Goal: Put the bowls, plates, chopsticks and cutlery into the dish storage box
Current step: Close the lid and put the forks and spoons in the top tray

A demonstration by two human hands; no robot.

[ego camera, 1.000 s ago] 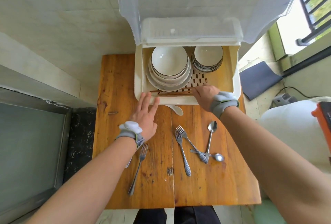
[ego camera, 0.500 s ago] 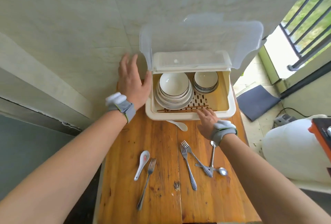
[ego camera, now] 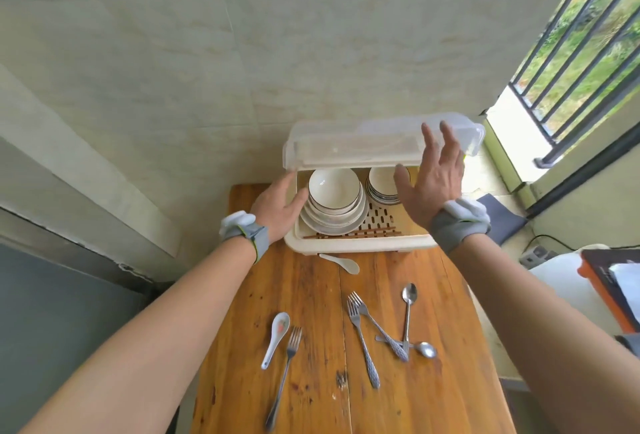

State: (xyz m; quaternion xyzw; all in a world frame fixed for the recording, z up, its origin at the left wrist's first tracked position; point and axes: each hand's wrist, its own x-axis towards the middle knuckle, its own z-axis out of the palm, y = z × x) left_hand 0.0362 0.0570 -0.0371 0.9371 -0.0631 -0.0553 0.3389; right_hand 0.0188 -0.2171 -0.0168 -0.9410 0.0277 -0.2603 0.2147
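Note:
The cream dish storage box [ego camera: 360, 246] stands at the table's far end, its clear lid [ego camera: 353, 146] half lowered over it. Inside are a stack of white plates and bowls [ego camera: 334, 203], smaller bowls [ego camera: 382, 185] and brown chopsticks [ego camera: 356, 234] along the front. My left hand [ego camera: 280, 206] rests with straight fingers at the box's left side. My right hand [ego camera: 433, 173] is raised, fingers spread, in front of the lid's right part. On the table lie forks [ego camera: 360, 340], a lone fork [ego camera: 285, 371], metal spoons [ego camera: 408, 309] and two white ceramic spoons [ego camera: 275, 338], [ego camera: 341, 262].
The wooden table [ego camera: 311, 295] stands against a tiled wall. A barred window [ego camera: 571, 45] is at the upper right. A white bag [ego camera: 554, 281] and an orange-edged box [ego camera: 609, 288] stand to the right of the table; a dark mat [ego camera: 502, 215] lies on the floor.
The lid has swung down from upright to half lowered. My right hand left the chopsticks and rose to the lid; my left hand moved from the table to the box's left side.

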